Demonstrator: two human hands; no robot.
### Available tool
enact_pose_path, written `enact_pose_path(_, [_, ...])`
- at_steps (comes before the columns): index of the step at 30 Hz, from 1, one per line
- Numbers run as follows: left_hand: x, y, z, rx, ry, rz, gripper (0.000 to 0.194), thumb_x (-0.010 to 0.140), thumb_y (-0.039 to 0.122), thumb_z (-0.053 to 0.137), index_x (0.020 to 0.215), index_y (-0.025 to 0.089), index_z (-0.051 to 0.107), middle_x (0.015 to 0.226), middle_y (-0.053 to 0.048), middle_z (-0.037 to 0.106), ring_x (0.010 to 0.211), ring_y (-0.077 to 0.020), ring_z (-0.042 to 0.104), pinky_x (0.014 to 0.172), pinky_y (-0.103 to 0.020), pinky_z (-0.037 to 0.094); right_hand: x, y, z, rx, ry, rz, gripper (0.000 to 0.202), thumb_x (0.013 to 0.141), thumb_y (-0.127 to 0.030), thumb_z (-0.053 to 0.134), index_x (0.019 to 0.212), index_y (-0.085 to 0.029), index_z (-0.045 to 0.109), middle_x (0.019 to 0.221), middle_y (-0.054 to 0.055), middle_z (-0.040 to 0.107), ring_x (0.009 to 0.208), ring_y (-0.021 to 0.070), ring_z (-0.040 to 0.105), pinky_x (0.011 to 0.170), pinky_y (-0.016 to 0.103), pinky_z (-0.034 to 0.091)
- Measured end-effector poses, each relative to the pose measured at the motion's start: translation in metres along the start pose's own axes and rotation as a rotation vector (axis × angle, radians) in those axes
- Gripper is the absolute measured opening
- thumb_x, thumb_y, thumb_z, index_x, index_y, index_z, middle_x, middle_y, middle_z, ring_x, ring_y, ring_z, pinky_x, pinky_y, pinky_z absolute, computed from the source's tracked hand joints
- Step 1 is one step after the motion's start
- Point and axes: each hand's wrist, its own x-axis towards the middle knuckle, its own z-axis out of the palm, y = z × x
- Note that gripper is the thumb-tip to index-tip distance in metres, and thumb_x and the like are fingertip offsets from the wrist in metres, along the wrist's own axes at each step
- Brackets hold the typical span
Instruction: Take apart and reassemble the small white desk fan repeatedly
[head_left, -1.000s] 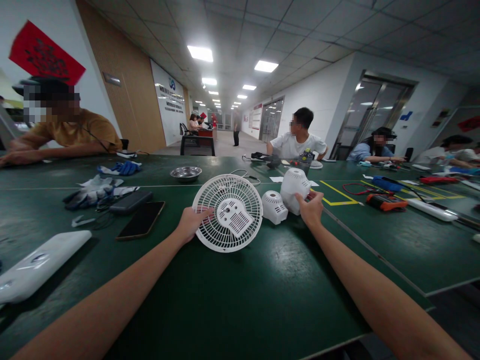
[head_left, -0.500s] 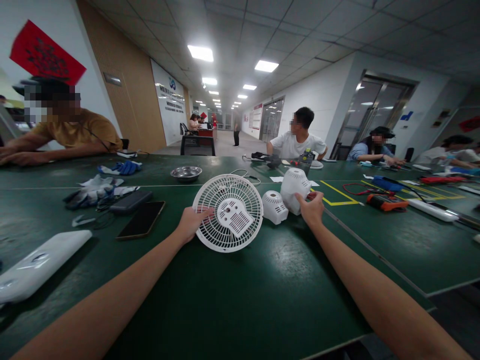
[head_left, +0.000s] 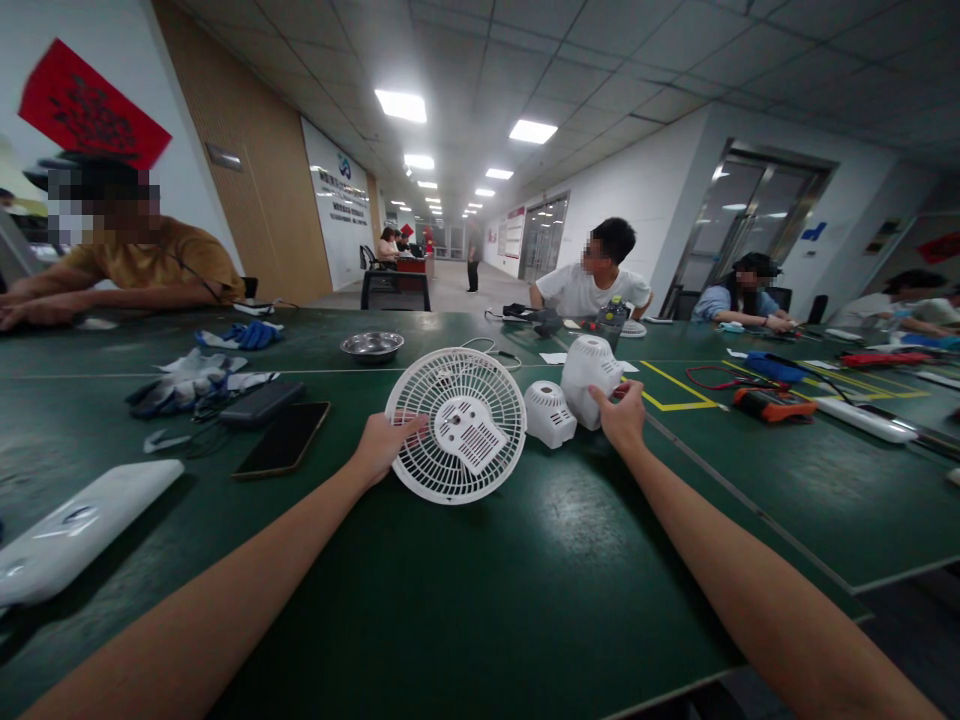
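A round white fan grille (head_left: 459, 425) with a vented centre plate tilts up toward me. My left hand (head_left: 380, 447) grips its left rim, thumb over the front; the other fingers are hidden behind it. My right hand (head_left: 621, 412) is closed on the right side of a white plastic housing (head_left: 589, 375), which stands on the green table. Between grille and housing sits a smaller white vented motor cover (head_left: 550, 414), close to both. A white cable (head_left: 491, 347) curls out behind the grille.
Left of the grille lie a black phone (head_left: 283, 440), a dark case (head_left: 262, 403), gloves (head_left: 191, 384) and a white device (head_left: 94, 530). Behind stands a metal bowl (head_left: 372, 346). An orange multimeter (head_left: 774, 403) lies right on the green table (head_left: 480, 610). Several people sit around.
Both hands, the grille and the housings stay practically where they were. Across the table, the person in white has shifted slightly.
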Motion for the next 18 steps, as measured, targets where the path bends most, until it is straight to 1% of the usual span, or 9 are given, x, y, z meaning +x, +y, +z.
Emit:
enact_pose_path(7, [0.005,-0.004,0.001,-0.014,0.042,0.013,0.028,0.066,0.023,0.081,0.089,0.009,0.071,0.085,-0.013,0.074,0.073,-0.0237,0.071,0.071,-0.039,0.059,0.000,0.001,0.000,-0.045,0.003,0.003,0.054,0.066,-0.061,0.066,0.093,-0.022,0.041,0.084,0.002,0.055,0.073,0.0205,0.052,0.071,0.034,0.041])
enact_pose_path(10, [0.005,-0.004,0.001,-0.011,0.027,0.028,0.031,0.065,0.026,0.082,0.089,0.008,0.071,0.084,-0.013,0.074,0.073,-0.0235,0.071,0.072,-0.040,0.058,0.000,0.004,0.002,-0.037,0.012,0.020,0.056,0.065,-0.061,0.066,0.097,-0.022,0.041,0.087,0.004,0.057,0.075,0.0213,0.054,0.073,0.035,0.043])
enact_pose_path(13, [0.004,-0.004,0.000,0.001,0.015,0.037,0.034,0.065,0.028,0.082,0.091,0.008,0.071,0.084,-0.014,0.074,0.073,-0.0237,0.071,0.072,-0.040,0.058,0.001,0.008,0.004,0.019,-0.002,0.028,0.068,0.063,-0.057,0.070,0.110,-0.020,0.037,0.096,0.008,0.060,0.083,0.0236,0.058,0.077,0.036,0.045])
enact_pose_path(16, [0.003,-0.004,0.000,0.011,0.010,0.039,0.037,0.064,0.030,0.082,0.092,0.008,0.071,0.085,-0.014,0.074,0.073,-0.0239,0.071,0.071,-0.040,0.058,0.001,0.012,0.005,0.021,-0.096,0.035,0.088,0.057,-0.053,0.075,0.126,-0.019,0.030,0.107,0.012,0.062,0.091,0.0271,0.062,0.082,0.039,0.046])
enact_pose_path(18, [0.003,-0.004,0.000,0.014,0.010,0.045,0.037,0.064,0.030,0.082,0.092,0.008,0.071,0.085,-0.014,0.074,0.072,-0.0236,0.071,0.070,-0.040,0.058,0.000,0.014,0.005,-0.021,-0.156,0.064,0.093,0.055,-0.052,0.077,0.129,-0.019,0.032,0.111,0.013,0.063,0.095,0.0294,0.062,0.085,0.041,0.046])
